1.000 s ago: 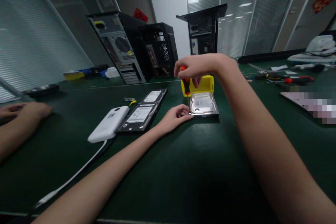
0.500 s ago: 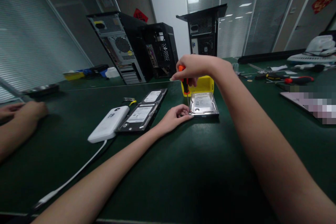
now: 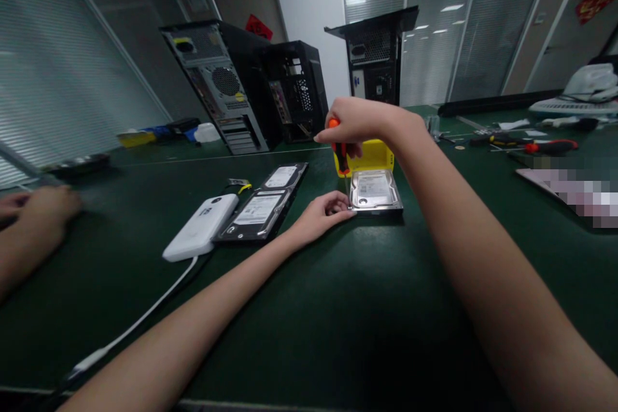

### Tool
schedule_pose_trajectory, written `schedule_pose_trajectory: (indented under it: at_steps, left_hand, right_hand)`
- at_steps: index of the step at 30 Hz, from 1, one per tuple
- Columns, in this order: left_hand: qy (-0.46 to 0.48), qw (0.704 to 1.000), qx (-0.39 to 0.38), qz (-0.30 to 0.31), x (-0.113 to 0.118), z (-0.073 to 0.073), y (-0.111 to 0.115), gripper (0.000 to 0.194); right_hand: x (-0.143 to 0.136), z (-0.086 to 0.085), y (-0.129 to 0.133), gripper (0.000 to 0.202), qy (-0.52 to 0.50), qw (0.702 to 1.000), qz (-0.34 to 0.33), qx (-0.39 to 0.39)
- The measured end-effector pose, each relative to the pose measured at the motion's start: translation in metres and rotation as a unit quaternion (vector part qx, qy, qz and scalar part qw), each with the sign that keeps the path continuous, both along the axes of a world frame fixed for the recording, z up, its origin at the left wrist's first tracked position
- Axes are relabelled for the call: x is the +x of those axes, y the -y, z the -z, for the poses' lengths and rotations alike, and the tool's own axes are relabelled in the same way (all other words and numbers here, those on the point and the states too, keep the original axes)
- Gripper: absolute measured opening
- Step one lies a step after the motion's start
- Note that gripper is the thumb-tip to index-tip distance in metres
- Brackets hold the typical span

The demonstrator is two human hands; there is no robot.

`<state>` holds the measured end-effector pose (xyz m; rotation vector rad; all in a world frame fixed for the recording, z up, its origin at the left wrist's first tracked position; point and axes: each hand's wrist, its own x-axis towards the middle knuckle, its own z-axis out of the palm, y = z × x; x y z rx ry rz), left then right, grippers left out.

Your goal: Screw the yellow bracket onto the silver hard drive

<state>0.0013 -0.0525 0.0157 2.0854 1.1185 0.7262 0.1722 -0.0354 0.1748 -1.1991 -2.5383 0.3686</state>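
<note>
A silver hard drive lies label up on the green table, just in front of a yellow box. My right hand is closed around an orange and black screwdriver, held upright. The screwdriver's shaft points down at the drive's near left corner; the tip itself is too small to make out. With curled fingers, my left hand grips that same corner, its thumb along the near edge. To its left, two more hard drives lie in a row.
Beside the two drives sits a white power bank with a white cable. Computer cases stand at the back. Pliers and other tools lie on the right. Another person's hands rest at the left edge.
My hands, the screwdriver and the drive keep nearly the same place. My right hand has tilted very slightly. The other person's hands have shifted a little to the left.
</note>
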Motion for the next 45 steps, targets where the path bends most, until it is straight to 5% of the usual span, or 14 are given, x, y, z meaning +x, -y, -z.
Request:
schedule_pose_trajectory:
  at_steps: [16,25,36,45]
  left_hand:
    - [0.01,1.0,0.001,0.007,-0.0016,0.0021,-0.0017,0.033]
    - [0.008,1.0,0.003,0.003,-0.002,0.0038,-0.0022,0.034]
    - [0.009,1.0,0.003,0.009,-0.0023,0.0024,-0.0009,0.032]
    - [0.004,1.0,0.002,0.008,-0.003,0.0035,-0.002,0.034]
  right_hand:
    - [-0.0057,0.0027,-0.0037,0.022,-0.009,0.998,-0.049,0.037]
    - [-0.003,0.0042,-0.0047,0.041,-0.023,0.999,-0.032,-0.034]
    - [-0.0046,0.0041,-0.0066,0.018,-0.025,0.997,-0.051,-0.054]
    - [-0.0021,0.0004,-0.0038,0.032,-0.031,0.997,-0.046,-0.053]
